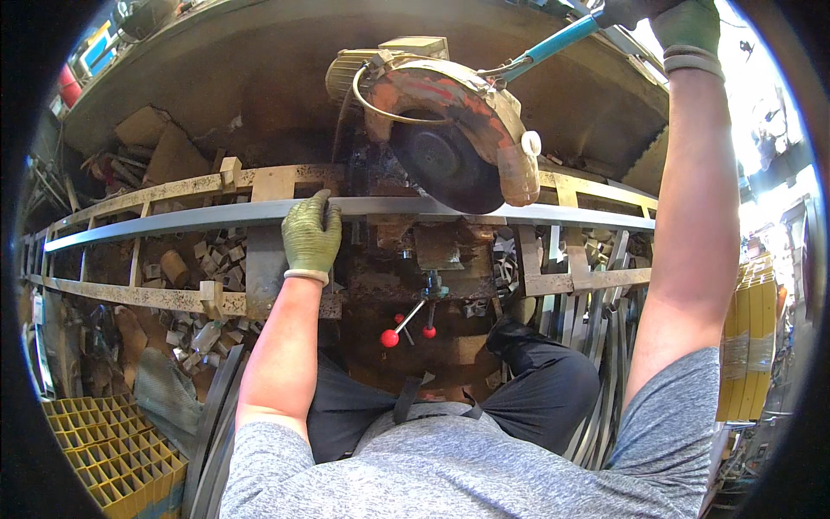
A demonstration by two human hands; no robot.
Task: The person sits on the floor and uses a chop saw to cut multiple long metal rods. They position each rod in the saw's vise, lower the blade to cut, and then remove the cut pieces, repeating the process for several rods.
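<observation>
My left hand [311, 238], in a green glove, grips a long grey metal bar [181, 220] with its fingers over the far edge. The bar lies across a steel frame from left to right. At upper right, my right hand [689, 30], also gloved, is closed round the dark end of a cut-off saw's handle [553, 47]; the frame edge partly cuts it off. The saw's dark disc [441, 157] sits under a worn orange guard [450, 85], its lower edge over the bar. Whether they touch I cannot tell. A clamp lever with red knobs [390, 338] stands below.
The pale frame rails [164, 296] run left and right of the saw. Small metal offcuts [220, 259] lie beneath them. Long metal bars [596, 363] lean beside my right leg. Yellow stacked sections [112, 441] stand at lower left, and more yellow pieces [748, 346] at right.
</observation>
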